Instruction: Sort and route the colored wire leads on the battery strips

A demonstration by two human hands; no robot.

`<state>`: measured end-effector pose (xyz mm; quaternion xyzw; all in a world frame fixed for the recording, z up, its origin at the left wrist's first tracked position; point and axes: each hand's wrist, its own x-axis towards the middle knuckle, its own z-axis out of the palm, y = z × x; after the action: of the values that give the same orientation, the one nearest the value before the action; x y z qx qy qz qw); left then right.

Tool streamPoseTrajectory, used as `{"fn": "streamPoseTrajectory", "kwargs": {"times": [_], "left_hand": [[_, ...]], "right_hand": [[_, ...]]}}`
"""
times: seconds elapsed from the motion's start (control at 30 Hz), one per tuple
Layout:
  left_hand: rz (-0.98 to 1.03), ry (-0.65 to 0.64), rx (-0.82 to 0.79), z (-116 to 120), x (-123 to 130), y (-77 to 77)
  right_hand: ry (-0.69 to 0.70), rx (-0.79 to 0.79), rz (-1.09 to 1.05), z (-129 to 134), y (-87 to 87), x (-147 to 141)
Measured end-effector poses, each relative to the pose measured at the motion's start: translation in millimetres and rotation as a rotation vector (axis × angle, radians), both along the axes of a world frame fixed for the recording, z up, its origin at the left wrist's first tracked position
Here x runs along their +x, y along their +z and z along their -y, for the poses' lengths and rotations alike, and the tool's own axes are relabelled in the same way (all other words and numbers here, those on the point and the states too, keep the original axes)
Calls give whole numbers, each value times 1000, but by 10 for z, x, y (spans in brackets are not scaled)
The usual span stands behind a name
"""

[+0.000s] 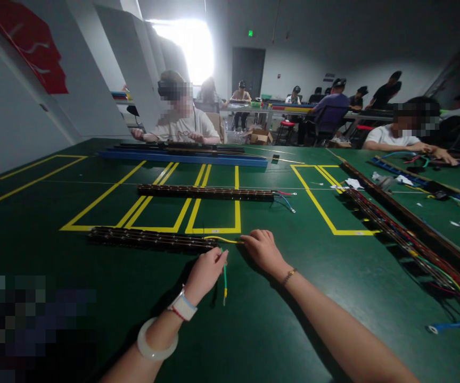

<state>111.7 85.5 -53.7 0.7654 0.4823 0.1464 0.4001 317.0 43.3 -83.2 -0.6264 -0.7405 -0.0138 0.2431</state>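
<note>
A long dark strip assembly (pixel 150 239) lies on the green table, a yellow wire (pixel 224 240) and a green wire (pixel 225 276) coming from its right end. My left hand (pixel 206 270) is closed on the green wire near that end; the wire's yellow-sleeved tip hangs below the fingers. My right hand (pixel 262 250) pinches the far end of the yellow wire, its other fingers curled over the tabletop. Farther back, parallel to the first, is a second dark strip (pixel 206 192) with red and blue wires at its right end.
Blue channel (pixel 182 155) and dark strips lie across the table's far side. Wired strips (pixel 405 244) run along the right, with white scraps (pixel 353 183) nearby. Yellow tape (pixel 318 199) marks the table (pixel 294 330). People sit across and at right.
</note>
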Motion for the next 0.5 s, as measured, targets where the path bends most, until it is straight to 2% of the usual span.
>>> {"fn": "streamPoseTrajectory", "kwargs": {"times": [0.07,0.13,0.3,0.5], "left_hand": [[-159,-30,191,31,3,-4],[-297,-54,291,67,20,-5],[-470,-107,388,93,49,-10],[-466,-141,452,69,46,-56]], "right_hand": [[47,-9,-51,45,51,-57],[113,-27,-84,100,98,-139],[227,-48,-124,195,105,-338],[154,-77,-161,208,64,-420]]}}
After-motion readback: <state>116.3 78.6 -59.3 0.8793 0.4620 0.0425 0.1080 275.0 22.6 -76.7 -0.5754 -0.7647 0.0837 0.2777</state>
